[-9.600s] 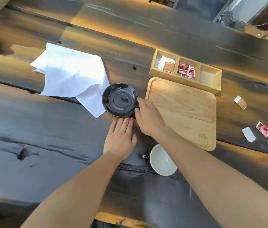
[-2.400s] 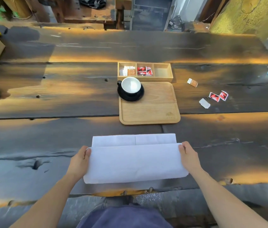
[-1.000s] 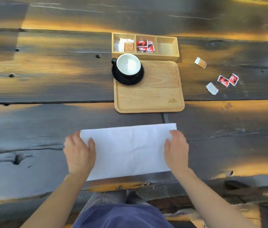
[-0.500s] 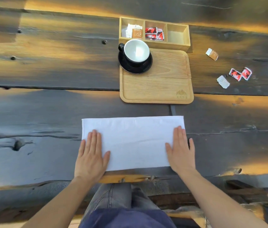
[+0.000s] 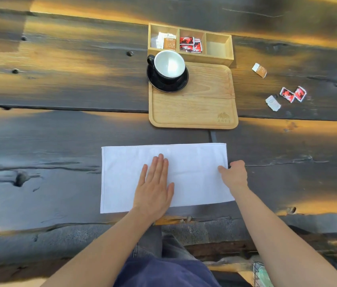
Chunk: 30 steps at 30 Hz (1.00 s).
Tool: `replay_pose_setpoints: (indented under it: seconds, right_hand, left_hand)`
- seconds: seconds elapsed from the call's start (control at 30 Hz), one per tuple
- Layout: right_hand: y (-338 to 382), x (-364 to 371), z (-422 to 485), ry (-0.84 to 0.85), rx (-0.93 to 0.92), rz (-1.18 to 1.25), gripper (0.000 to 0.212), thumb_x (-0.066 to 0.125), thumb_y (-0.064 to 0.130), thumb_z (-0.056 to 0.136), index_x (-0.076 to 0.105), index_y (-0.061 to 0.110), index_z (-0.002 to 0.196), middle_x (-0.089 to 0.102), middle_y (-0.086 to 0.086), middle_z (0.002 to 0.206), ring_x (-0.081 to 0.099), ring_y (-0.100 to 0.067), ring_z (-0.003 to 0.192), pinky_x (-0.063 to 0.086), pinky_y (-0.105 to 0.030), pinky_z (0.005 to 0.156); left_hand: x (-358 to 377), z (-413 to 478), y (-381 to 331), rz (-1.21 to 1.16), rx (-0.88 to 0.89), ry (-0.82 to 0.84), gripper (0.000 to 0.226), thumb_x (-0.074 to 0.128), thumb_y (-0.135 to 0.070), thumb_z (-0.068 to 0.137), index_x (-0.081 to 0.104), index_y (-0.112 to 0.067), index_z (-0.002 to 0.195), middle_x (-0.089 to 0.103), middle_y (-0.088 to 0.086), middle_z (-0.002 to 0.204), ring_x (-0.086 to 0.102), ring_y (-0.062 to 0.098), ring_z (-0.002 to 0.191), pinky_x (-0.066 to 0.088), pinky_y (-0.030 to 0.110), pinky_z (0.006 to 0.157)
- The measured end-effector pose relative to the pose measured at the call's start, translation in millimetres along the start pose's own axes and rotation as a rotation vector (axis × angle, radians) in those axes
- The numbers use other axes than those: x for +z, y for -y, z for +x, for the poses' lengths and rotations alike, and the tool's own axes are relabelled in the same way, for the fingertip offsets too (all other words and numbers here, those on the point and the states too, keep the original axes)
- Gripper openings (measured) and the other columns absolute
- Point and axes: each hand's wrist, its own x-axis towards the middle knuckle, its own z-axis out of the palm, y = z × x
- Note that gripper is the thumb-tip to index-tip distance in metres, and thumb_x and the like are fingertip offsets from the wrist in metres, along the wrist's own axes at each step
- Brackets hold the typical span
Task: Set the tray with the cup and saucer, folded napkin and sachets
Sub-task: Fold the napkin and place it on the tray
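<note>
A white napkin (image 5: 192, 162), folded into a long rectangle, lies flat near the table's front edge. My left hand (image 5: 155, 187) rests flat on its middle, fingers together and stretched out. My right hand (image 5: 233, 172) pinches the napkin's right edge. Beyond it sits the wooden tray (image 5: 194, 112), with a black cup (image 5: 168, 64), white inside, on a black saucer (image 5: 163, 84) at its far left corner. Loose sachets (image 5: 292, 94) lie on the table right of the tray.
A wooden three-compartment box (image 5: 219, 47) stands just behind the tray; its left and middle compartments hold sachets, the right one is bare. A brown sachet (image 5: 259, 69) and a white one (image 5: 273, 102) lie to the right. The dark plank table's front edge (image 5: 173, 220) is close to my body.
My left hand has slid from the napkin's left end to its middle. My right hand has shifted from lying flat on the napkin to pinching its right edge.
</note>
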Motion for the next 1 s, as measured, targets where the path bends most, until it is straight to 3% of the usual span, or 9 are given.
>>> replay_pose_setpoints:
  seconds: [0.1,0.27,0.37,0.43,0.5,0.6,0.73,0.87,1.0]
  right_hand:
    - [0.3,-8.0,6.5,0.08,0.027,0.115,0.024,0.069,0.014,0.085,0.052,0.009,0.069,0.066,-0.017,0.088,0.065,-0.038,0.087,0.05,-0.042,0.072]
    - [11.1,-45.1,-13.3,0.146,-0.097,0.209,0.015,0.062,0.009,0.089,0.052,0.007,0.079,0.062,-0.014,0.084,0.057,-0.028,0.075,0.042,-0.036,0.065]
    - [32.5,-78.9,-40.6,0.178,-0.262,0.188,0.005,0.061,0.012,0.089,0.061,0.007,0.087,0.068,-0.017,0.085,0.063,-0.03,0.072,0.046,-0.038,0.064]
    - [50.9,-97.6,-64.3,0.248,-0.358,0.219,0.004,0.063,0.015,0.089,0.066,0.015,0.087,0.073,-0.012,0.086,0.071,-0.033,0.078,0.053,-0.043,0.07]
    - [71.1,-105.0,-91.7,0.366,-0.424,0.296,0.007,0.063,0.012,0.09,0.069,0.016,0.089,0.075,-0.012,0.09,0.072,-0.036,0.084,0.055,-0.047,0.077]
    - [99.1,-85.7,-131.0,0.498,-0.484,0.352,0.016,0.059,0.003,0.09,0.071,0.013,0.091,0.074,-0.016,0.09,0.069,-0.029,0.072,0.053,-0.036,0.065]
    - [123.0,-17.2,-170.3,0.53,-0.534,0.306,0.016,0.057,0.002,0.087,0.069,0.013,0.09,0.07,-0.015,0.084,0.064,-0.017,0.065,0.052,-0.028,0.053]
    - [130.9,58.7,-190.7,0.504,-0.586,0.205,0.009,0.056,0.011,0.091,0.063,0.016,0.095,0.066,-0.003,0.084,0.066,-0.025,0.078,0.06,-0.044,0.072]
    - [131.5,113.7,-196.7,0.453,-0.626,0.14,0.009,0.055,0.009,0.095,0.06,0.012,0.102,0.066,-0.004,0.094,0.062,-0.022,0.082,0.048,-0.029,0.068]
  left_hand:
    - [10.9,8.0,-0.8,0.038,-0.011,0.059,0.07,0.013,-0.049,0.104,-0.003,-0.013,0.162,-0.005,0.004,0.172,-0.008,0.021,0.158,0.001,0.05,0.128]
    - [16.5,19.5,-10.9,0.049,-0.031,0.107,0.073,0.009,-0.052,0.103,-0.009,-0.012,0.161,-0.014,0.003,0.171,-0.017,0.02,0.156,-0.006,0.051,0.126]
    - [6.8,21.4,-21.6,-0.023,-0.026,0.093,0.072,0.01,-0.05,0.103,-0.007,-0.013,0.162,-0.012,0.004,0.171,-0.018,0.02,0.156,-0.007,0.048,0.127]
    - [-5.6,13.0,-18.2,-0.122,-0.094,0.018,0.069,0.016,-0.046,0.103,0.007,-0.011,0.163,0.001,0.006,0.172,-0.005,0.022,0.159,0.0,0.047,0.128]
    - [-19.7,-2.7,-2.7,-0.236,-0.204,-0.101,0.062,0.032,-0.038,0.103,0.031,-0.009,0.158,0.026,0.01,0.168,0.02,0.027,0.156,0.021,0.05,0.124]
    - [-29.5,-28.3,29.9,-0.388,-0.355,-0.269,0.043,0.054,-0.022,0.1,0.054,-0.006,0.14,0.054,0.014,0.14,0.05,0.033,0.129,0.043,0.051,0.102]
    - [-41.7,-46.1,55.4,-0.851,-0.736,-0.297,0.03,0.046,-0.024,0.103,0.06,-0.016,0.128,0.058,0.001,0.119,0.058,0.006,0.099,0.048,0.038,0.091]
    - [-48.0,-53.5,71.2,-1.084,-0.936,-0.276,0.03,0.046,-0.026,0.101,0.063,-0.016,0.124,0.069,0.001,0.111,0.067,0.018,0.099,0.053,0.046,0.092]
    - [-52.8,-55.3,77.9,-1.206,-0.965,-0.249,0.03,0.047,-0.026,0.101,0.065,-0.015,0.122,0.071,0.005,0.11,0.068,0.013,0.09,0.056,0.048,0.093]
